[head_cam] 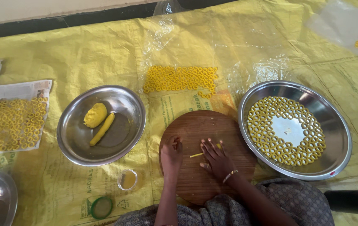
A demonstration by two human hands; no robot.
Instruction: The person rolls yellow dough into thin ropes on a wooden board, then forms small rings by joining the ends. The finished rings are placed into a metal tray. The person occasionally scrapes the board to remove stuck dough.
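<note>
The round board (206, 167) is showing matt brown wood grain. Both steel bowls (78, 138) (333, 138) are gleaming, polished and smooth. The yellow woven plastic sheet (83, 54) is looking coarse; clear film (246, 54) over it is glinting, crinkled.

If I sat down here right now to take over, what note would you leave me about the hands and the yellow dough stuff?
Left hand: resting on the round wooden board, fingers curled, nothing clearly in it.
Right hand: fingers spread flat over a thin yellow dough strip on the board.
Dough: a lump and a rolled log sit in the steel bowl on the left.
Done: dough rings line the big steel plate on the right, its centre bare; more rings lie on the clear plastic sheet and the newspaper.
Left: the strip is not yet a ring; lump and log remain unshaped.
</note>
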